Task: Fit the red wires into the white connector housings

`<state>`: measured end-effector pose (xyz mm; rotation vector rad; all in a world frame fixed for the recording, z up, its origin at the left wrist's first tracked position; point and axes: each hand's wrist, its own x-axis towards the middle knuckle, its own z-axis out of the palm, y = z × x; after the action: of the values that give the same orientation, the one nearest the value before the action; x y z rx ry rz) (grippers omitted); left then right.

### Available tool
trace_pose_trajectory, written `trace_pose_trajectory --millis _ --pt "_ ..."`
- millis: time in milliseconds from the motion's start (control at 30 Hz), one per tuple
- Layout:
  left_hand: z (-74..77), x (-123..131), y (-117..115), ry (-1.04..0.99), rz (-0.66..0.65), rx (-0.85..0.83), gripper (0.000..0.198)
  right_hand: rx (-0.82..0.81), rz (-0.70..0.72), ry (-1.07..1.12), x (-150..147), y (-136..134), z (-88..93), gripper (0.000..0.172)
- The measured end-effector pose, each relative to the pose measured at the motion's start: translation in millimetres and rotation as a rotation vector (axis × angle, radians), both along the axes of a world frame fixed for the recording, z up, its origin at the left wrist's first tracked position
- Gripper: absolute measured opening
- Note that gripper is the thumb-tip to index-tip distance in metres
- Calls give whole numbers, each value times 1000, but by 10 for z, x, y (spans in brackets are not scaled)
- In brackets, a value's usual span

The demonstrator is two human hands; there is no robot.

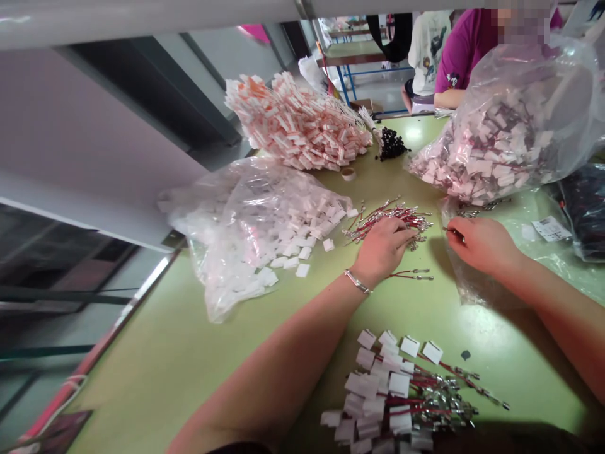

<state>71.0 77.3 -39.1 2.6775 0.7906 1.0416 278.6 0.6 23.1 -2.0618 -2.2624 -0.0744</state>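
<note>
My left hand (pixel 382 249), a silver bracelet on its wrist, rests with curled fingers on a loose bunch of red wires with metal terminals (pixel 388 217) on the green table (pixel 198 353). Two more red wires (pixel 410 274) lie just by its wrist. My right hand (pixel 479 243) pinches the metal end of a wire (pixel 454 232) at the edge of an empty clear bag (pixel 467 277). Close to me lies a heap of red wires fitted with white housings (pixel 394 391).
An open clear bag of white plastic housings (pixel 265 227) spills at the left. Behind it is a pile of orange-and-white tagged wires (pixel 297 123) with black pieces (pixel 391 145). A full clear bag (pixel 505 132) sits right, a black bag (pixel 583 208) beside. A person in purple (pixel 460 57) sits opposite.
</note>
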Motion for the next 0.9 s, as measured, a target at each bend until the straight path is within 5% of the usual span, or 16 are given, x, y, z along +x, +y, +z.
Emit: trace_pose_trajectory --millis 233,400,567,700,900 --pt "190 -89 60 -543 184 -260 11 50 -38 43 124 39 0 22" --pt "274 -180 192 -955 114 -673 9 31 -15 55 112 27 5 23" --pt "359 -342 321 -1225 142 -876 8 52 8 76 111 12 -3 21" --pt "458 -349 204 -1132 163 -1046 6 59 37 259 73 -13 25 17" --pt "507 -85 -250 -724 -54 -1240 21 53 110 646 -95 -110 71 14"
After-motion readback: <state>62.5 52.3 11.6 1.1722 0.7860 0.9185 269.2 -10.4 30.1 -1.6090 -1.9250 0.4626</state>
